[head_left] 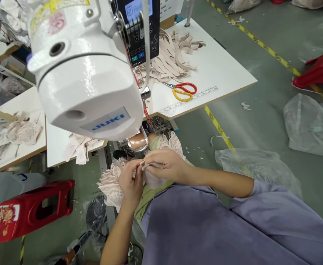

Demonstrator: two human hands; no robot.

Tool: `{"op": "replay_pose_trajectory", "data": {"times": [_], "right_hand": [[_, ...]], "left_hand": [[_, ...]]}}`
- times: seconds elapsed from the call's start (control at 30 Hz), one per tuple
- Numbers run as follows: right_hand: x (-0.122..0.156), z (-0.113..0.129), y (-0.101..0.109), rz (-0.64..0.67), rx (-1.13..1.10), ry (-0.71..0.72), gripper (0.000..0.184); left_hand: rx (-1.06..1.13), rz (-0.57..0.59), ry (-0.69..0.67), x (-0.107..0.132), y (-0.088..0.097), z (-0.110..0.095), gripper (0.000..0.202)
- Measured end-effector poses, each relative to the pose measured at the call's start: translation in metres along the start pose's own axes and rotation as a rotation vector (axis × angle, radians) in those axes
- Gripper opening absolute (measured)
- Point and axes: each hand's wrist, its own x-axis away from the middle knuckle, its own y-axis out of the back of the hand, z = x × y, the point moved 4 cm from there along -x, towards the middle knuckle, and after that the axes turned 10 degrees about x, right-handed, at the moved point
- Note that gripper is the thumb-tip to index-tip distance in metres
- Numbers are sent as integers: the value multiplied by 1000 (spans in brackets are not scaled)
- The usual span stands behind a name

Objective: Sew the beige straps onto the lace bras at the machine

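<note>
Just below the sewing machine head [92,92], both hands meet over the lap. My left hand [131,180] pinches the edge of a pale beige fabric piece [153,180] between thumb and fingers. On the same edge, my right hand [169,165] closes with thumb and fingertips, touching or nearly touching the left. Part of the piece hangs under the right hand, and its full shape is hidden. Gathered beige lace fabric [110,184] bunches beside the left hand, and more lace [175,143] shows beyond the right one. The machine's needle area is mostly out of sight.
On the white table [227,77] lie beige fabric strips [172,59], red-and-yellow scissors [184,91] and a clear ruler [190,100]. Labelled beige pieces [80,147] overhang the left table edge. A red stool [34,209] stands lower left; plastic bags [261,167] lie on the floor at right.
</note>
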Motion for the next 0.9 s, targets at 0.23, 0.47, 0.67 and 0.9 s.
{"op": "replay_pose_trajectory", "data": {"times": [0.23, 0.47, 0.67, 0.9], "right_hand": [[-15, -11, 30, 69, 266, -38, 23], [-22, -6, 35, 258, 147, -7, 16], [-24, -5, 39, 420, 9, -177, 17], [-24, -6, 38, 482, -32, -170, 15]], "left_hand": [[-122, 82, -15, -8, 8, -21, 9], [-135, 164, -102, -15, 4, -35, 10], [-122, 186, -27, -20, 4, -32, 9], [-69, 231, 70, -22, 5, -26, 9]]}}
